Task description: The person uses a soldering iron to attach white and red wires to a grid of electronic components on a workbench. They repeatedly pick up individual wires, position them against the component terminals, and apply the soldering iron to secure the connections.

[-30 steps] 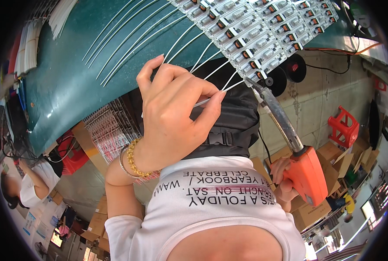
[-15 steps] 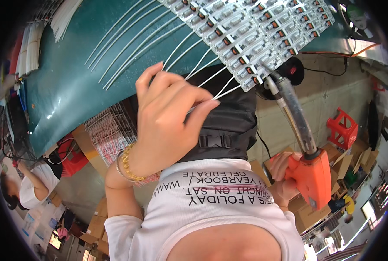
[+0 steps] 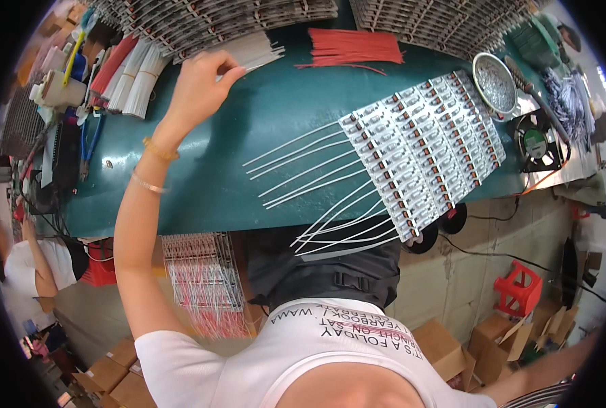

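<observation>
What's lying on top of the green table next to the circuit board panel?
On the table: white wires from the panel, red wires, a metal bowl. The left hand covers part of another white bundle.

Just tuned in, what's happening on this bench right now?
A person's left hand reaches across the green worktable and pinches the bundle of thin white wires at its far side. A panel of small circuit boards, white leads already trailing from its near edge, lies to the right. The right hand is out of sight.
</observation>
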Motion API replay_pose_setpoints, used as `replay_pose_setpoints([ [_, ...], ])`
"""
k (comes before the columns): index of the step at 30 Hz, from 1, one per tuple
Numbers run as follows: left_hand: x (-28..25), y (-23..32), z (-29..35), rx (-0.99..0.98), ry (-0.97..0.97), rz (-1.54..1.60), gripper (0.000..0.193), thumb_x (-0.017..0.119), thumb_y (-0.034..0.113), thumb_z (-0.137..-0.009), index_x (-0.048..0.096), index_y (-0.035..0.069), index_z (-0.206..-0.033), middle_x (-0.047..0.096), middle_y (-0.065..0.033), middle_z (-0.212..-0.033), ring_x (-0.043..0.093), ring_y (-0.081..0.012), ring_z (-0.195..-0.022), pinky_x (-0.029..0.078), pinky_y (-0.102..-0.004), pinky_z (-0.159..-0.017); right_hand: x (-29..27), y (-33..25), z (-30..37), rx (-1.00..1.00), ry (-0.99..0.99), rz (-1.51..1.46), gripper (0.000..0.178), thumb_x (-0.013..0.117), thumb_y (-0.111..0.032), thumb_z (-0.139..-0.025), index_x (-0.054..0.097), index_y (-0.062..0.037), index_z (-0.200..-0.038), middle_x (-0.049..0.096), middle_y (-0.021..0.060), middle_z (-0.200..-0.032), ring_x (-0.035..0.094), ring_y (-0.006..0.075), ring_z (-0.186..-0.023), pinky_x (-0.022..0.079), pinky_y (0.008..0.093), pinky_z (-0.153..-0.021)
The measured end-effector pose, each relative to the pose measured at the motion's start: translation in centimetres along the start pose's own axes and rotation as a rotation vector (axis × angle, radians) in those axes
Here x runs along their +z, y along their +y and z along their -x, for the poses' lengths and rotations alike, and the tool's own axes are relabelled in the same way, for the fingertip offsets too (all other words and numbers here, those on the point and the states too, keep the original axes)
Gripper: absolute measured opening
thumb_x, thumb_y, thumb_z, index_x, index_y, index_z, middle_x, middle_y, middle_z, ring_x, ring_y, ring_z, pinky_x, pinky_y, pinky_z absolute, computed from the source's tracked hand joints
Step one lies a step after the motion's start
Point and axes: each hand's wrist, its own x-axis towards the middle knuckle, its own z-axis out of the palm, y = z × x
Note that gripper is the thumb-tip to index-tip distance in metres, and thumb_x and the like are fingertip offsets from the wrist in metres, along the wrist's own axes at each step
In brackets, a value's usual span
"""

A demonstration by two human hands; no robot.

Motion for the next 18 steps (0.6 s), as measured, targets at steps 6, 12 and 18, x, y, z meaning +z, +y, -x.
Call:
replay_pose_setpoints([
  [6,2.1,-1.6,-2.7,0.143,0.141,-0.239,0.016,0.068,0.023,-0.084,0.068,0.008,-0.089,0.066,-0.009,-0.089,0.06,-0.0299,-0.09,0.044,-0.0434,-0.08,-4.3,-2.0,-4.2,0.01,0.085,0.055,0.071,0.068,-0.045,-0.089,0.044,0.0081,-0.129,0.046,0.0013,-0.055,0.045,0.0124,-0.045,0.04,0.0281,-0.048],
  [12,8.2,5.7,-7.3,0.412,0.122,-0.09,0.018,0.071,0.022,-0.082,0.068,0.007,-0.091,0.064,-0.0091,-0.092,0.058,-0.0291,-0.093,0.043,-0.0406,-0.084,-7.4,-5.7,-5.5,-0.047,0.1,0.0,0.072,0.068,-0.043,-0.089,0.042,0.009,-0.13,0.047,0.0024,-0.055,0.045,0.0125,-0.045,0.04,0.0279,-0.047],
  [18,12.8,9.8,-10.7,0.534,0.107,-0.314,0.012,0.07,0.016,-0.081,0.067,0.005,-0.085,0.065,-0.0089,-0.088,0.057,-0.0263,-0.095,0.042,-0.0385,-0.085,-2.6,-7.3,-4.6,-0.114,-0.143,-0.333,0.072,0.069,-0.041,-0.089,0.04,0.01,-0.131,0.047,0.0034,-0.055,0.045,0.0126,-0.044,0.04,0.0277,-0.046],
])
